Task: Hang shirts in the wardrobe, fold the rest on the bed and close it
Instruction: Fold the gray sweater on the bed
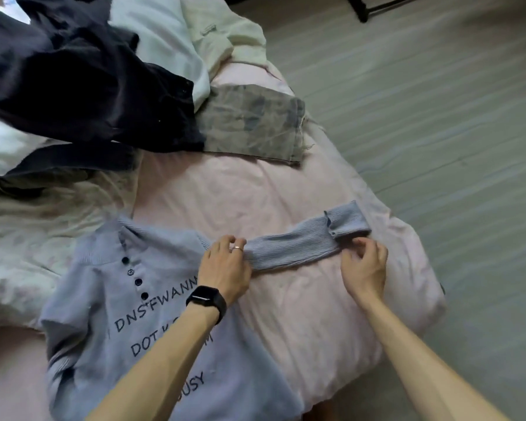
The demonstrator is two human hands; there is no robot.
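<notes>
A light blue knit top (110, 302) with dark buttons and black lettering lies flat, front up, on the pink bed cover (255, 202). Its right sleeve (301, 247) stretches out sideways toward the bed's edge, with the cuff folded back. My left hand (225, 265), wearing a ring and a black watch, rests at the shoulder seam with its fingertips pinching the top of the sleeve. My right hand (365, 265) hovers at the cuff end, fingers curled just below the folded cuff; whether they grip the knit is unclear.
A heap of dark clothes (82, 86) and white garments (170, 34) lies at the head of the bed. Faded grey jeans (252, 126) lie flat beyond the top. A cream quilt (43, 214) covers the left. Grey floor (438, 117) runs along the right.
</notes>
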